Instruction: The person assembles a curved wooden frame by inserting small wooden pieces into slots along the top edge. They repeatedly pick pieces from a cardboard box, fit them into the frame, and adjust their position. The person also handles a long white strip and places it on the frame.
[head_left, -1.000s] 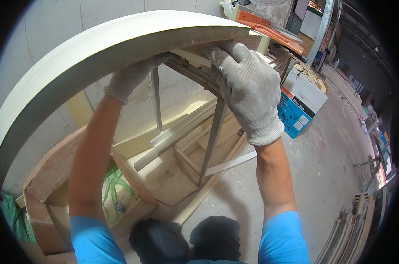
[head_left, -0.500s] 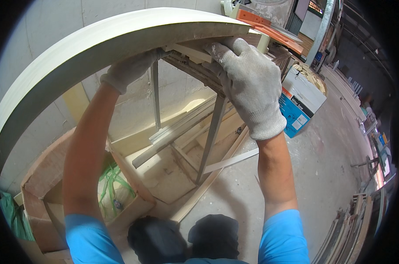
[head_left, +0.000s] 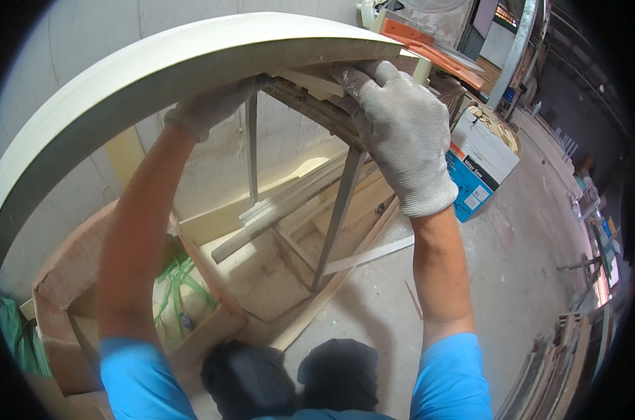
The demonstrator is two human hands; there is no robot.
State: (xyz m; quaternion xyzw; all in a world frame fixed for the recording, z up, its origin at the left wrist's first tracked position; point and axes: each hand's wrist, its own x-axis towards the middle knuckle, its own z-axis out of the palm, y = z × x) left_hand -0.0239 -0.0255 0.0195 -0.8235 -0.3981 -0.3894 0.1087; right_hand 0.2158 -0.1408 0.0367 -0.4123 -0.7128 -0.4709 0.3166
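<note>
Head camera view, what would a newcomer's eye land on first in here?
First, the large curved piece, pale on top, arching across the upper left. Next, the white-gloved right hand near that piece's right end, with the gloved left hand partly hidden beneath the curve. Then the blue and white box, just right of the right hand.

Between your forearms you have passage, split by two grey legs; the curved white panel bars the way above, the blue box stands beside your right hand.
</note>
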